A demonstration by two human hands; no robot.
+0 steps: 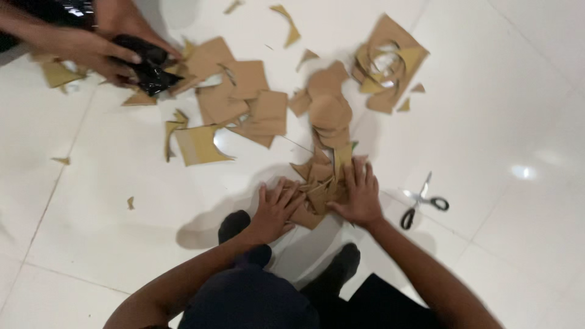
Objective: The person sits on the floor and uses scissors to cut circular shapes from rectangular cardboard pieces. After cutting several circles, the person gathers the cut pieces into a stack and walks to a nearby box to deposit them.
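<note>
In the head view, the person's left hand [275, 210] and right hand [359, 194] are both flat, with spread fingers, on a small heap of brown cardboard scraps [317, 186] on the white tiled floor [109, 201]. Neither hand grasps anything; the palms only press on the scraps from the left and right side. The heap lies near the person, about in the middle of the scene.

Farther away, many larger cardboard pieces [244, 97] are spread over the floor, and at the far right there is a cardboard sheet with round cut-outs [390, 64]. A pair of scissors [421, 201] with black handles lies on the floor just right of the right hand, not touching it.

At the far left, another person's hands [97, 45] hold a black plastic bag [146, 64] beside the cardboard.
</note>
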